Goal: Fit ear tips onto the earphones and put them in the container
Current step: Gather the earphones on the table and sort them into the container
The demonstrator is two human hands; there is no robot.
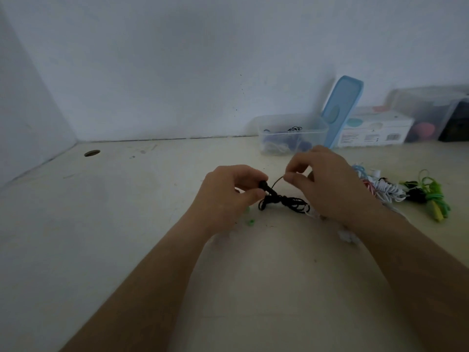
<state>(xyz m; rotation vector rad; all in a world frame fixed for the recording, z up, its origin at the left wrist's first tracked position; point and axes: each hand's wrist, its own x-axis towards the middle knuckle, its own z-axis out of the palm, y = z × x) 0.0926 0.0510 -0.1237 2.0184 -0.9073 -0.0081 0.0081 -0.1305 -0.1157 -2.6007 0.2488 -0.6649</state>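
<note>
Black earphones in hand, ear tip fitting in progress; container part filled.

The black earphones (284, 203), cable bundled, hang just above the surface (152, 199). The left hand (228, 196) pinches one earbud (264, 185); the right hand (330, 184) pinches the cable close by. Whether a tip is seated cannot be told. Small green ear tips (250, 221) lie loose by the left wrist. The clear container (319, 133) behind already holds some sets. A pile of earphones (406, 191) waits to the right, judged unprocessed.
</note>
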